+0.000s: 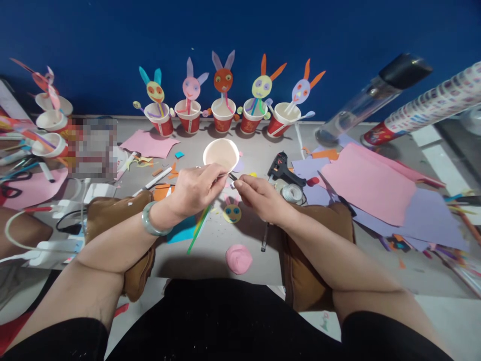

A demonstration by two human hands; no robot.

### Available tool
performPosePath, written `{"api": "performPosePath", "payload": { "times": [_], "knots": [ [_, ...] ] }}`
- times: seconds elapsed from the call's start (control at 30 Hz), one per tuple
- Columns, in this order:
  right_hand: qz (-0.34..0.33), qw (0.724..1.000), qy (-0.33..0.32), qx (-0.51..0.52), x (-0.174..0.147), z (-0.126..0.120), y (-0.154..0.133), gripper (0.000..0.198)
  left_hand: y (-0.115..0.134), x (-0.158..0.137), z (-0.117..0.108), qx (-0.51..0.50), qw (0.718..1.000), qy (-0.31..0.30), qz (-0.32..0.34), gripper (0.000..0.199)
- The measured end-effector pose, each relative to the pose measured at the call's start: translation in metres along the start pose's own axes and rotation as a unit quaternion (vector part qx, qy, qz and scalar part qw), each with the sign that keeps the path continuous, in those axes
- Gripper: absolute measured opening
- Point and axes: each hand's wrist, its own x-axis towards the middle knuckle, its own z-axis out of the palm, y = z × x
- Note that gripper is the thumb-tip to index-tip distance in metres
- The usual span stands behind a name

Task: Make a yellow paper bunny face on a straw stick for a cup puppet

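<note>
My left hand [195, 188] is closed on the rim of a white paper cup [220, 153], its open mouth facing me. My right hand [261, 198] pinches a slim tool with a dark tip [233, 176] close to that rim; its exact kind is unclear. A yellow rabbit face [232, 213] with blue eyes and pink ears lies below my hands. Nearer me is a round pink piece [239, 259]. Green strips [199, 228] and a blue sheet [183, 230] lie under my left wrist.
Red cups with paper rabbits [223, 118] stand along the blue wall. A black glue gun [283, 168] and a tape roll [292, 193] lie right of my hands. Pink paper [370, 180] and a cup stack [432, 103] are farther right. Brown cushions [317, 250] lie under both forearms.
</note>
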Motion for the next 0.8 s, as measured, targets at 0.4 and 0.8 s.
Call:
{"api": "performPosePath", "payload": {
  "times": [0.4, 0.8],
  "knots": [
    [-0.091, 0.871, 0.178, -0.449, -0.011, 0.006, 0.004, 0.04, 0.004, -0.001, -0.001, -0.013, 1.0, 0.01, -0.008, 0.018],
    [0.043, 0.987, -0.089, 0.13, -0.001, -0.004, -0.004, 0.04, 0.004, -0.001, -0.004, 0.008, 0.999, 0.023, 0.039, 0.012]
  ]
}}
